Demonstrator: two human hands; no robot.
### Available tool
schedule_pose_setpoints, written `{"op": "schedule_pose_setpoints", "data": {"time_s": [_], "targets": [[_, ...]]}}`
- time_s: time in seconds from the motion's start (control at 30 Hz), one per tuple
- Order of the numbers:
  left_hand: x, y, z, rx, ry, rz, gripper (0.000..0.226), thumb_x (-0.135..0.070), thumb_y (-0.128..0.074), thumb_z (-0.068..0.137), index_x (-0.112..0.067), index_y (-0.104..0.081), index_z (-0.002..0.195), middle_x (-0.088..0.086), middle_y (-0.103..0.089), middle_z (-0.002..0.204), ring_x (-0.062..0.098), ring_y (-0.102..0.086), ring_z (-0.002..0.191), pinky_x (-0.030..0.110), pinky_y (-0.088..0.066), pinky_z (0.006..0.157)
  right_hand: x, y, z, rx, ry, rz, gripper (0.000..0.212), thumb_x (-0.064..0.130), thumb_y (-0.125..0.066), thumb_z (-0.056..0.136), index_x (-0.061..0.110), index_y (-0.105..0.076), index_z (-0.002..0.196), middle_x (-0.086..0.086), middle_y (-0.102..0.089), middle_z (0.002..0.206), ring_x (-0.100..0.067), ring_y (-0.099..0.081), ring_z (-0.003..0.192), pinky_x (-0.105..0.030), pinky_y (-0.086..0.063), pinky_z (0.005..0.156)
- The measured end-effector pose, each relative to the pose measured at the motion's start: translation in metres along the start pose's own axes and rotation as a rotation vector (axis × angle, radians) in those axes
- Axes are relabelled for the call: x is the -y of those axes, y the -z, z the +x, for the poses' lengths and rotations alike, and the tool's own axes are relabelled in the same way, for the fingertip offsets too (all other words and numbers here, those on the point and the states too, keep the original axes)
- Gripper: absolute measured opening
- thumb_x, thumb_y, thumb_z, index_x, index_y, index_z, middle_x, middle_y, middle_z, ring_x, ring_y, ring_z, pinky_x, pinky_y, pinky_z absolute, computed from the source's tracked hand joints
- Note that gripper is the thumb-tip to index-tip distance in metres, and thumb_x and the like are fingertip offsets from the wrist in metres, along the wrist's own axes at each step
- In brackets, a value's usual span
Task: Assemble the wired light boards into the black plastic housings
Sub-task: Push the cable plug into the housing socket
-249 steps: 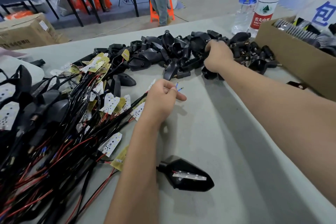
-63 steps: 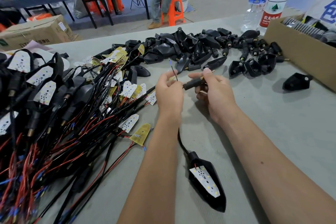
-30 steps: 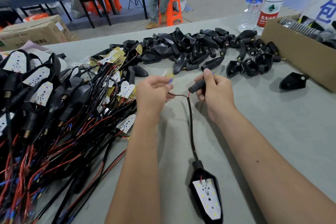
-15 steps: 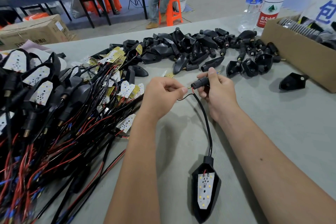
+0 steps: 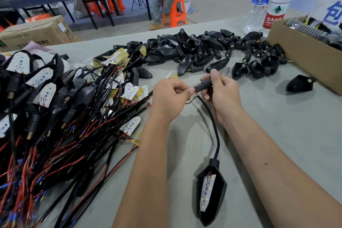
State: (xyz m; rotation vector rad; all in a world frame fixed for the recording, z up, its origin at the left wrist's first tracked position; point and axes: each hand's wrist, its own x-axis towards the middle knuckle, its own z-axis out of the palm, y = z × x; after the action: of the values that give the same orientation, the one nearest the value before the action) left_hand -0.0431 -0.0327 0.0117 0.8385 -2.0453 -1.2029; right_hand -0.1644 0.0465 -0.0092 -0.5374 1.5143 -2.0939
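My right hand [image 5: 221, 91] grips a short black stem piece [image 5: 203, 86]; a blue wire tip pokes out past its far end. My left hand [image 5: 171, 96] pinches the red and black wires right at the stem's near end. A black cable [image 5: 214, 126] runs from there down to a black housing [image 5: 212, 193] lying on the table [image 5: 277, 135], with a white light board [image 5: 207, 190] seated in it. Empty black housings [image 5: 194, 48] are heaped at the back. Loose wired light boards [image 5: 118, 87] lie to the left of my hands.
A big tangle of finished housings with red and black wires [image 5: 42, 126] fills the left. A cardboard box [image 5: 303, 57] of parts stands at right, with a lone housing [image 5: 299, 84] before it. Two water bottles [image 5: 266, 3] stand behind. A person sits on an orange stool [image 5: 174, 11].
The cable has been fed further through the stem, so the slack loop between my hands has shrunk. The housing with the board has slid closer to my hands and turned.
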Motion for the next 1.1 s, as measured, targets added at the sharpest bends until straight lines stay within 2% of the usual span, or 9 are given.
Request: {"op": "schedule_pose_setpoints", "data": {"time_s": [0.07, 0.2, 0.33, 0.47, 0.57, 0.63, 0.77, 0.97, 1.1], "targets": [[0.001, 0.001, 0.000, 0.004, 0.023, -0.004, 0.008, -0.009, -0.075, 0.089, -0.007, -0.079, 0.082, 0.012, -0.074, 0.074, 0.013, -0.056, 0.060, 0.025, -0.044, 0.060, -0.001, -0.001, 0.000, 0.022, 0.016, -0.013, 0.038, 0.027, -0.049, 0.110, 0.007, -0.067, 0.083, -0.004, -0.061, 0.058, -0.013, -0.045, 0.045, -0.021, -0.038, 0.044], [0.003, 0.004, -0.002, 0.101, 0.097, -0.095, 0.019, 0.006, -0.065, 0.091, -0.006, -0.079, 0.094, 0.008, -0.075, 0.078, 0.008, -0.062, 0.060, 0.020, -0.049, 0.064, -0.002, 0.000, 0.001, -0.049, 0.041, -0.040, 0.038, 0.026, -0.051, 0.109, 0.007, -0.067, 0.081, -0.009, -0.060, 0.062, -0.013, -0.045, 0.045, -0.022, -0.038, 0.044], [0.005, 0.006, -0.003, -0.013, 0.100, -0.074, 0.020, 0.009, -0.066, 0.085, -0.009, -0.072, 0.089, 0.005, -0.077, 0.073, 0.010, -0.066, 0.057, 0.019, -0.055, 0.062, -0.003, 0.000, 0.000, -0.039, 0.055, -0.088, 0.036, 0.025, -0.052, 0.109, 0.007, -0.067, 0.082, -0.004, -0.063, 0.059, -0.012, -0.050, 0.047, -0.022, -0.040, 0.043], [0.005, 0.006, 0.001, -0.024, 0.035, -0.022, 0.025, 0.006, -0.073, 0.081, -0.017, -0.064, 0.082, 0.005, -0.074, 0.069, 0.015, -0.068, 0.060, 0.032, -0.059, 0.064, -0.003, 0.001, 0.000, -0.014, 0.052, -0.104, 0.035, 0.026, -0.052, 0.108, 0.007, -0.068, 0.083, -0.003, -0.064, 0.059, -0.012, -0.050, 0.048, -0.022, -0.040, 0.043], [0.000, -0.003, 0.001, 0.027, -0.067, 0.057, 0.031, 0.007, -0.073, 0.079, -0.021, -0.062, 0.079, -0.002, -0.071, 0.065, 0.004, -0.063, 0.056, 0.024, -0.050, 0.059, -0.002, 0.002, 0.000, 0.013, 0.069, -0.106, 0.035, 0.026, -0.053, 0.108, 0.008, -0.070, 0.083, -0.001, -0.059, 0.055, -0.011, -0.049, 0.046, -0.022, -0.039, 0.042], [0.000, -0.008, 0.000, 0.006, -0.093, 0.046, 0.030, 0.006, -0.072, 0.080, -0.022, -0.063, 0.083, -0.003, -0.072, 0.065, 0.005, -0.065, 0.058, 0.025, -0.052, 0.062, 0.000, 0.003, 0.001, 0.018, 0.080, -0.097, 0.036, 0.027, -0.052, 0.108, 0.008, -0.071, 0.084, -0.001, -0.058, 0.056, -0.012, -0.049, 0.047, -0.022, -0.038, 0.043], [0.003, -0.008, 0.001, -0.109, -0.037, -0.024, 0.009, -0.019, -0.079, 0.087, -0.022, -0.071, 0.089, -0.003, -0.074, 0.075, 0.018, -0.070, 0.074, 0.036, -0.059, 0.074, 0.002, 0.005, 0.002, -0.061, 0.014, 0.049, 0.039, 0.029, -0.050, 0.109, 0.006, -0.070, 0.084, -0.009, -0.063, 0.063, -0.012, -0.046, 0.045, -0.020, -0.039, 0.044], [0.002, -0.006, -0.001, -0.042, 0.060, -0.191, 0.008, -0.002, -0.074, 0.088, -0.010, -0.077, 0.087, 0.016, -0.075, 0.080, 0.015, -0.071, 0.065, 0.023, -0.054, 0.065, 0.003, 0.007, 0.006, -0.126, -0.005, 0.145, 0.039, 0.027, -0.050, 0.110, 0.005, -0.069, 0.084, -0.006, -0.061, 0.062, -0.011, -0.048, 0.048, -0.020, -0.038, 0.043], [0.004, -0.005, 0.002, -0.076, -0.008, -0.072, 0.016, 0.000, -0.073, 0.086, -0.014, -0.076, 0.080, 0.009, -0.072, 0.072, 0.014, -0.063, 0.062, 0.033, -0.058, 0.067, 0.000, 0.005, 0.003, -0.108, 0.059, 0.000, 0.038, 0.027, -0.052, 0.108, 0.005, -0.070, 0.083, -0.004, -0.063, 0.060, -0.012, -0.049, 0.047, -0.022, -0.039, 0.043]]}}
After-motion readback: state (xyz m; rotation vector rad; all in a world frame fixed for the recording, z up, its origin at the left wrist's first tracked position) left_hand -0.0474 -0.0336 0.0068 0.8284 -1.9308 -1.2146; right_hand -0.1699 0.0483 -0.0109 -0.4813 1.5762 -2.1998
